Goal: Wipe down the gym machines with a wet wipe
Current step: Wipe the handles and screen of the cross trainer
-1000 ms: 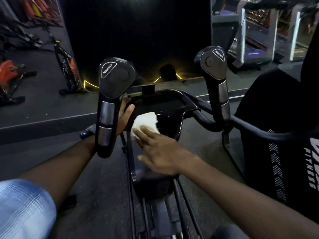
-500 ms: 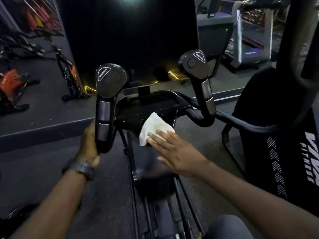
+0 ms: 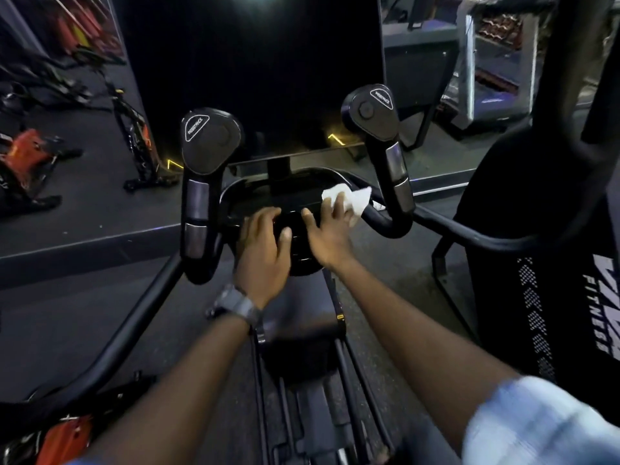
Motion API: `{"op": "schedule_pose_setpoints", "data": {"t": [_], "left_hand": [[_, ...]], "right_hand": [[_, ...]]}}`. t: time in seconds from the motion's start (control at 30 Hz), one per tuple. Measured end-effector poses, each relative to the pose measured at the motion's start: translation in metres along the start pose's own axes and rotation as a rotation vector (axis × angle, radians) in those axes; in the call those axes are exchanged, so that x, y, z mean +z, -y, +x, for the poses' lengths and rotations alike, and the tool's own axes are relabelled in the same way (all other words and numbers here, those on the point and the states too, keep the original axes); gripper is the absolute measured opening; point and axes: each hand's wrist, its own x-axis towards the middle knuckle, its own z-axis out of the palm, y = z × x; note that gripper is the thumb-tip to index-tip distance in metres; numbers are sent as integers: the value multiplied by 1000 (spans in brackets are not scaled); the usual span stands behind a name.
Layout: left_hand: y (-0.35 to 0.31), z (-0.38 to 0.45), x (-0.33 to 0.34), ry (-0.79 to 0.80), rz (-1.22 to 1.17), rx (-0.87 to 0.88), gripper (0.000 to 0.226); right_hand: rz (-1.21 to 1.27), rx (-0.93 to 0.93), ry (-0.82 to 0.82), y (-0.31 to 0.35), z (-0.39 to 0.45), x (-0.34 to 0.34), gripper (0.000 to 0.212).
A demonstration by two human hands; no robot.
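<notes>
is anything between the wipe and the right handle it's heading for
Nothing visible. The right hand presses the wipe on the console edge, and the gap to the right handle is open.

A white wipe [image 3: 349,199] is seen against the black console [image 3: 268,199] and black handles [image 3: 208,152]. A pale blue checked sleeve [image 3: 536,424] and an orange machine [image 3: 30,146] are shown.

The console [image 3: 295,209] under the fingers [image 3: 339,204] looks glossy black plastic. The wipe [image 3: 355,199] beneath them is soft, crumpled white. The floor [image 3: 100,297] below looks matt and grainy.
</notes>
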Motion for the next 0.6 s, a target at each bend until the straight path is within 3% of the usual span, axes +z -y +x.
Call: {"op": "schedule_pose_setpoints", "data": {"t": [0.13, 0.23, 0.3, 0.43, 0.53, 0.6], "left_hand": [[20, 47, 14, 58, 124, -16, 40], [17, 60, 27, 44, 96, -80, 23], [11, 62, 33, 5, 91, -182, 24], [6, 59, 33, -8, 66, -272, 38], [9, 56, 32, -13, 65, -234, 52], [11, 57, 33, -13, 74, -232, 49]], "right_hand": [[496, 22, -85, -11, -69, 32, 65], [956, 160, -170, 8, -88, 46, 65], [1171, 279, -230, 13, -66, 42, 67], [1354, 416, -149, -6, -30, 38, 97], [1499, 507, -123, -1, -49, 41, 80], [1611, 551, -97, 5, -58, 46, 72]]}}
